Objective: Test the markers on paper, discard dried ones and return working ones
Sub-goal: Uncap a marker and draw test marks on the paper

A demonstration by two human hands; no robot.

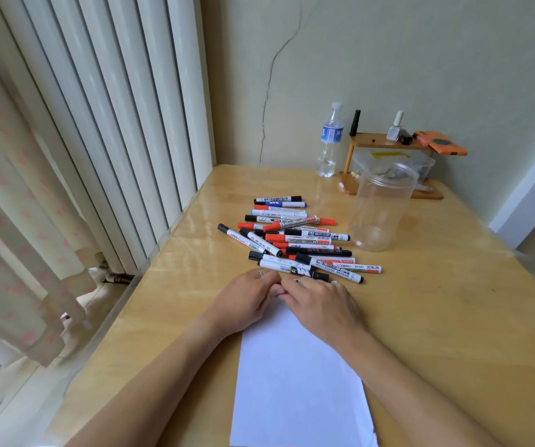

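Nearest of all, a white sheet of paper [295,382] lies flat on the wooden table [453,317], running from the bottom edge of the view up under both hands. Two bare forearms reach in over it and the hands meet at its far end, fingertips touching each other.

On the left hand [243,301] the fingers are curled inward, with a ring on one of them; on the right hand [321,304] they are bent the same way, knuckles up. Whether either hand actually holds anything cannot be told, since the fingertips hide whatever lies between them. A black-tipped marker end [321,276] shows just beyond the right hand's knuckles, but its link to the fingers is unclear.

Just beyond the fingers lies the pile of whiteboard markers [292,240], white barrels with black, red and blue caps, mostly lying crosswise and overlapping. Its nearest markers are just beside the knuckles.

Farther off, to the right of the fingers, a clear plastic jar [380,208] stands upright and open-mouthed. Behind it sits a small wooden shelf [385,143] carrying a nail polish bottle [394,127] and an orange object [442,143], and a water bottle [330,140] stands to the shelf's left against the cracked wall [389,59]. A white radiator [98,124] and a curtain [8,237] line the side left of the fingers.
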